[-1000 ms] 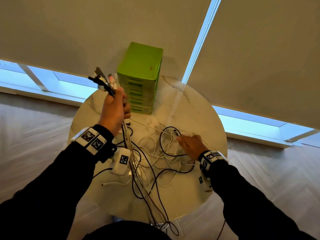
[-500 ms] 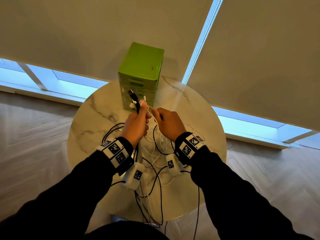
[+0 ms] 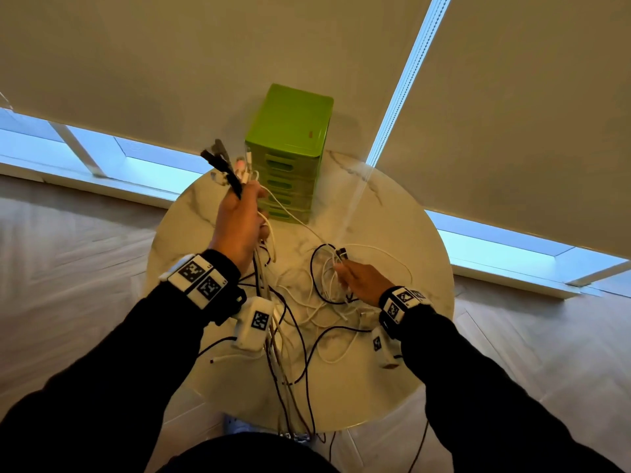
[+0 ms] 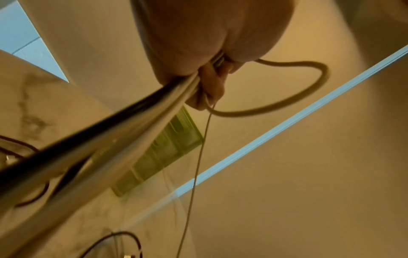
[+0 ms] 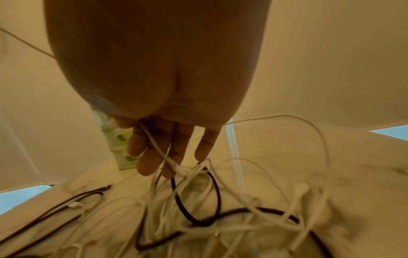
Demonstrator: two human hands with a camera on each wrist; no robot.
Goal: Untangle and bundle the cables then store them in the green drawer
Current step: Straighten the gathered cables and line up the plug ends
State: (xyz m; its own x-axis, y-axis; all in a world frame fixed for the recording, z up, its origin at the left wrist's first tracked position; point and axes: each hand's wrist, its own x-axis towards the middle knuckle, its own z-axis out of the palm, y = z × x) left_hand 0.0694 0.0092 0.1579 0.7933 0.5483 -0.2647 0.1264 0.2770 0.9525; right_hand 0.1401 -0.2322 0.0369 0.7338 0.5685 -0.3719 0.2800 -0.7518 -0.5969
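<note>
The green drawer unit [image 3: 290, 131] stands at the far edge of the round marble table [image 3: 392, 216], all its drawers closed. My left hand [image 3: 239, 223] is raised in front of it and grips a bundle of black and white cable ends [image 3: 227, 170]; the held strands [image 4: 110, 139] run down from the fist. My right hand [image 3: 355, 279] is low over the tangle of cables [image 3: 327, 295] on the table's right half. Its fingers [image 5: 165, 148] are straight and reach into the tangle [image 5: 209, 209], with one white cable running between them.
Cables from the left hand's bundle trail over the near table edge [image 3: 293, 404] toward the floor. A thin white cable [image 3: 297, 220] stretches from the left hand to the tangle. Roller blinds and low windows lie behind the table; wood floor surrounds it.
Half a second ago both hands met in front of the drawers. The left hand has since lifted up and left with the bundle, and the right has dropped back to the tangle.
</note>
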